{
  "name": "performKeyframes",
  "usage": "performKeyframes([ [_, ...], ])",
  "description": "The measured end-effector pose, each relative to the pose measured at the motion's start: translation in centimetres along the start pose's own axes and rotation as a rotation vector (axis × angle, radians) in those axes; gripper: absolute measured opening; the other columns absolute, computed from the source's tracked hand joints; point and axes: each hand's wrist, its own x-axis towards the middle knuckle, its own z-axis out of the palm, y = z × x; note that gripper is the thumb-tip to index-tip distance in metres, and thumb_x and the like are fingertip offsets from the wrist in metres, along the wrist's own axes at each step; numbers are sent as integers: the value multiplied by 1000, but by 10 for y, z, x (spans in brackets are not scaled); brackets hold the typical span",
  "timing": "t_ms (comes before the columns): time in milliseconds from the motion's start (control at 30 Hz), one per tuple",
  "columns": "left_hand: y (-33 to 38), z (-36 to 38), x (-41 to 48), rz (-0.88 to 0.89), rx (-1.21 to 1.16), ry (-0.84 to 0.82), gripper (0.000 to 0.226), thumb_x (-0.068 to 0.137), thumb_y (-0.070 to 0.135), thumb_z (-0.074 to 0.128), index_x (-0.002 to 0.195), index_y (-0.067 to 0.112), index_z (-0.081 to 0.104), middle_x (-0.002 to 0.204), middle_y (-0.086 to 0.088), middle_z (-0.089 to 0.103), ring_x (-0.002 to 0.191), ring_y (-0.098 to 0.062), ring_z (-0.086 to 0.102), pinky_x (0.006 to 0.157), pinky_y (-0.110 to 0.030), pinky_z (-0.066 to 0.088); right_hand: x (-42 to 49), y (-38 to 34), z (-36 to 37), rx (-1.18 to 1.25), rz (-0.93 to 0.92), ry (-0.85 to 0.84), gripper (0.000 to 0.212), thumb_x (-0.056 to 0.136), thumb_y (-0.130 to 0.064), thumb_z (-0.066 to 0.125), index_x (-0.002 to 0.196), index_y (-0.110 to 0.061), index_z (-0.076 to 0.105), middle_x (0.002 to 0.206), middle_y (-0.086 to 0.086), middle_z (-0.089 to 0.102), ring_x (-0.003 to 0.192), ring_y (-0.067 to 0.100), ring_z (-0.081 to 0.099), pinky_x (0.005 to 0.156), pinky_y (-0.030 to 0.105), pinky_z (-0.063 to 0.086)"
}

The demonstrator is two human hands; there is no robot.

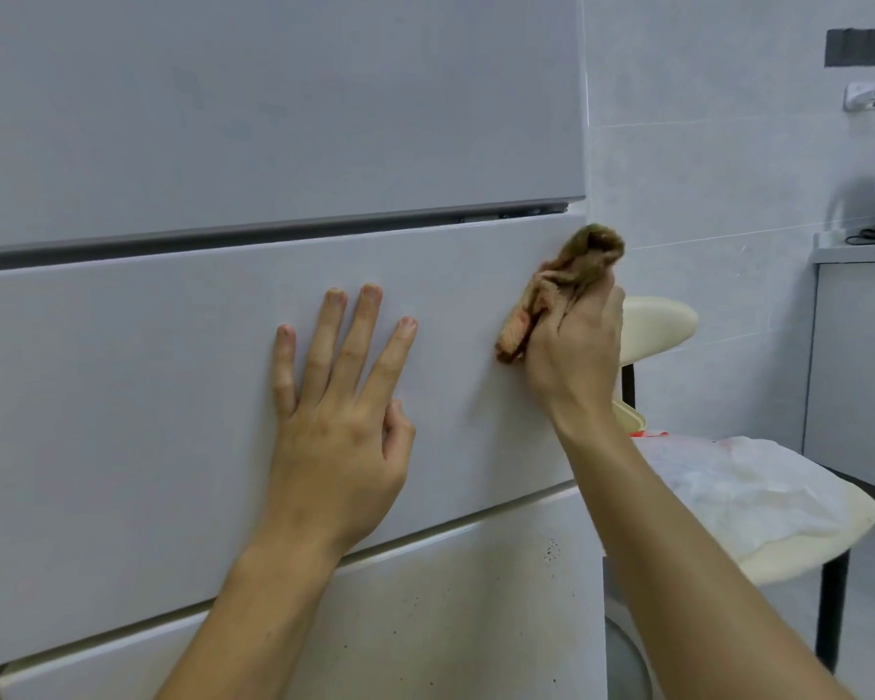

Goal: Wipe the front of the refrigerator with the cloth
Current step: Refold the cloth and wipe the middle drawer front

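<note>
Refrigerator (173,144): the pale front fills most of the view and is split into three panels. The upper door (274,103) lies above both grips. The middle panel (122,421) carries both grips. The lower panel (450,634) sits below the wrists. The seam under the upper door runs just above the right grip.

Chair (804,553): cream seat and back, to the right of and beyond the right grip, beside the refrigerator's flank. A crumpled white bag (743,487) lies on the seat. Judged irrelevant to the wipe.

Left grip (339,437): released, fingers straight and spread, palm flat on the middle panel, well to the left of the right grip. Probable reason: it braces the body and steadies the panel against wiping pressure.

Right grip (577,346): clenched round the cloth at the right edge of the middle panel, back of the hand toward the camera.

Cloth (567,275): brownish and bunched, protruding above and to the left of the right grip. Its lower end appears to touch the panel; the upper tuft reaches past the refrigerator's corner. A wadded hold gives a firm pad for working along an edge.

Judgement: the wipe is under way at the right margin. The surface shows no sign of which areas are already done.

Dark specks (551,548): scattered on the lower panel, below the right grip's forearm. Judged not yet wiped.
</note>
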Motion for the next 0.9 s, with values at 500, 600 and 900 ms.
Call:
performKeyframes([
  [500, -7, -2, -30, -15, 20, 5, 68, 98, 22, 50, 164, 20, 32, 175, -8, 16, 163, -30, 8, 131, -56, 4, -141, 79, -16, -68, -34, -156, 81, 95, -31, 48, 162, 3, 20, 164, 31, 29, 153, 49, 27, 124, 66, 23],
  [600, -21, -13, -30, -71, 29, 76, 62, 101, 20, 46, 162, 19, 37, 173, -9, 21, 162, -33, 12, 131, -55, 4, -87, 38, -5, -195, -377, -138, 67, 106, -30, 40, 164, 0, 23, 171, 30, 8, 160, 50, 2, 129, 64, 7],
  [900, -51, -20, -47, -167, 63, 118, 60, 104, 21, 44, 163, 19, 33, 173, -13, 20, 161, -35, 12, 130, -55, 5, -96, 17, 16, -287, -510, -29, 66, 110, -50, 34, 162, -10, 37, 168, 34, 17, 158, 51, 9, 128, 67, 11],
])
